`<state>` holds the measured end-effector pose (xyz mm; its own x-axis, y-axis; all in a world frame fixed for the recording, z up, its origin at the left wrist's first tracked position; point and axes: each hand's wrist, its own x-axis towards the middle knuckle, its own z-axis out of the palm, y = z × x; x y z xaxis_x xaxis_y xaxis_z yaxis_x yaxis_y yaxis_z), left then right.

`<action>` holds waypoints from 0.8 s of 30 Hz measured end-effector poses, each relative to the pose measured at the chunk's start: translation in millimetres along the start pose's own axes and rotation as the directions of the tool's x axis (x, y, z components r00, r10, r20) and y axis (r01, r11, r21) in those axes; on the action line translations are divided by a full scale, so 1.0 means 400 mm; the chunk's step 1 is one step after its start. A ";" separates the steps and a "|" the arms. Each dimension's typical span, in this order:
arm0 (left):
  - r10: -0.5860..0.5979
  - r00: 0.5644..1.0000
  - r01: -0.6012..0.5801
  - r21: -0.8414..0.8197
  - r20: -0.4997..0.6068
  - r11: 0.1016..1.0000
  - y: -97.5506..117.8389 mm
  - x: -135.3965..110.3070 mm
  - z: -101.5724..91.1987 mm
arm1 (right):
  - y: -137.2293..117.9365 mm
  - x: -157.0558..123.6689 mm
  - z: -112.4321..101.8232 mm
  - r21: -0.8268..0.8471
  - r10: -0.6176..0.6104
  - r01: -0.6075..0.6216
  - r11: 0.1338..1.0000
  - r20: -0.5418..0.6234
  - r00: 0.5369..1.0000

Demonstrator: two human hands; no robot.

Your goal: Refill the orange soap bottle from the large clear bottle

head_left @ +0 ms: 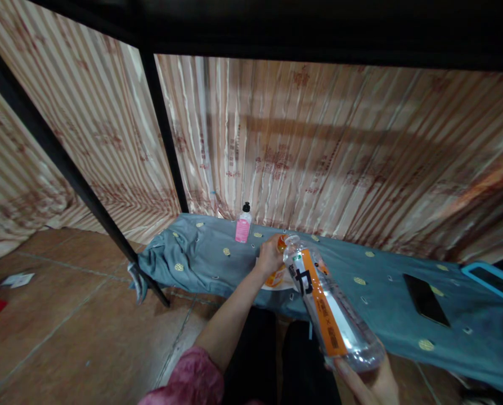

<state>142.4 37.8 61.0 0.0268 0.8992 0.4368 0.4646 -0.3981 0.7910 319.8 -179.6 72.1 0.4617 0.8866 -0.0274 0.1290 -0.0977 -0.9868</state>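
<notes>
A large clear plastic bottle [329, 304] with an orange and white label is tilted in front of me, its neck pointing up and to the left. Around its base, my right hand [367, 379] is closed. My left hand [270, 256] is beside the bottle's mouth, fingers closed on a small orange cap [282, 243]. Whether the cap touches the neck I cannot tell. Below that hand, partly hidden by it and the bottle, lies an orange and white packet [277, 279].
A pink-labelled bottle [243, 224] with a black top stands on the grey-blue patterned cloth [213, 270]. To the right lie a black phone [426, 300] and a blue-rimmed object [494, 280]. Black frame posts [165, 135] and a striped curtain [277, 146] enclose the space.
</notes>
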 end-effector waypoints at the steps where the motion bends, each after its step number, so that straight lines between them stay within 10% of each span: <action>1: 0.001 1.000 -0.001 0.002 0.000 1.000 -0.001 0.000 0.001 | 0.003 0.001 -0.001 -0.007 -0.004 0.004 1.000 -0.003 1.000; 24: -0.016 1.000 0.016 -0.010 -0.006 1.000 0.001 -0.003 -0.001 | 0.029 0.007 -0.011 -0.017 -0.005 0.005 1.000 0.016 1.000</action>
<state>142.2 36.3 61.0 0.0137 0.9043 0.4266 0.4563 -0.3853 0.8021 326.3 -180.3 61.5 0.4470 0.8942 -0.0249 0.1468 -0.1008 -0.9840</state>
